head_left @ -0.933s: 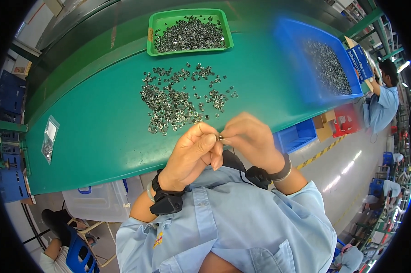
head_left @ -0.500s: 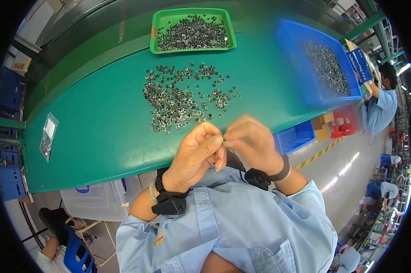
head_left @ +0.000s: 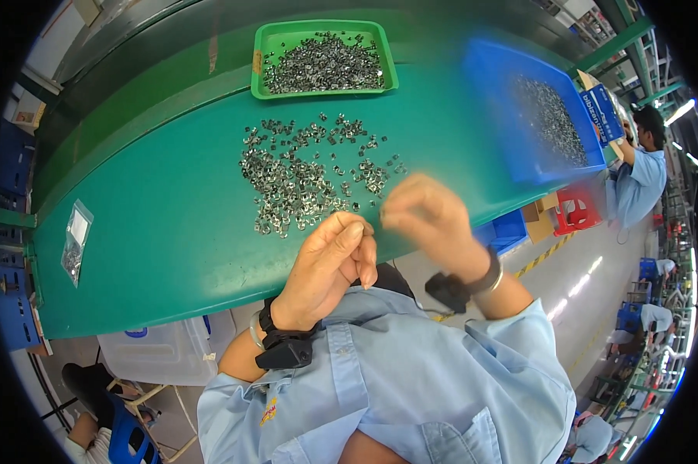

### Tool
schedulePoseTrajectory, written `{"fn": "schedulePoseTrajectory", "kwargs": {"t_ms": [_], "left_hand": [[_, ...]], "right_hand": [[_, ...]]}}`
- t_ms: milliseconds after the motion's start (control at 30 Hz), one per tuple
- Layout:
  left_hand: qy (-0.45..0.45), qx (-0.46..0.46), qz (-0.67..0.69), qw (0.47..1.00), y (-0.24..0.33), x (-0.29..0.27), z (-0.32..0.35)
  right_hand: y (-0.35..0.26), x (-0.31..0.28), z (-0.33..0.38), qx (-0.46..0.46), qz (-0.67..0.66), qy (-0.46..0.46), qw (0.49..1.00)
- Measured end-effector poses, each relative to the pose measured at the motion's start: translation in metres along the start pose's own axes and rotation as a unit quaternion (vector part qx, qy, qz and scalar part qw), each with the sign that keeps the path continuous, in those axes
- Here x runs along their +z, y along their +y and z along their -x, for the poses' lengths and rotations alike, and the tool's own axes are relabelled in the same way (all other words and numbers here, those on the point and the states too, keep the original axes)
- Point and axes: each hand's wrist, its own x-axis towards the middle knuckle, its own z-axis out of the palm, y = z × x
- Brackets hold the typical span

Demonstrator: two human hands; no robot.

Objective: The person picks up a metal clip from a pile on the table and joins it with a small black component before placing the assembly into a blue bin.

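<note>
My left hand (head_left: 327, 267) is at the table's near edge, thumb pressed against the curled fingers in a pinch. Whatever lies in that pinch is too small or hidden to make out. Just to its right and a little higher, my right hand (head_left: 434, 224) is apart from it, its bent fingers smeared by motion. Beyond both hands, many small black-and-silver square parts (head_left: 291, 185) lie loosely spread on the green table (head_left: 163, 224). More such small parts fill a green tray (head_left: 256, 77) farther back.
At the right stands a blue bin (head_left: 488, 116) holding many small metallic parts. A clear plastic bag (head_left: 76, 243) lies at the table's left. Below the right edge are a blue crate (head_left: 510, 232) and a red stool (head_left: 577, 210). A co-worker (head_left: 639, 174) is at the far right.
My right hand has moved away from the left, up and to the right; their fingertips met before. My left hand keeps its pinch. The whole view has shifted slightly.
</note>
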Motion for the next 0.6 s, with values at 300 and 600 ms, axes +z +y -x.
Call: {"fn": "schedulePoseTrajectory", "kwargs": {"t_ms": [300,600], "left_hand": [[-0.033,-0.012,0.052,0.998,0.005,-0.008,0.0],[-0.067,-0.037,0.044,0.996,0.006,-0.011,0.0]], "right_hand": [[0.037,-0.044,-0.149,0.053,0.08,0.006,0.995],[0.041,-0.057,-0.03,0.128,0.236,-0.09,0.959]]}}
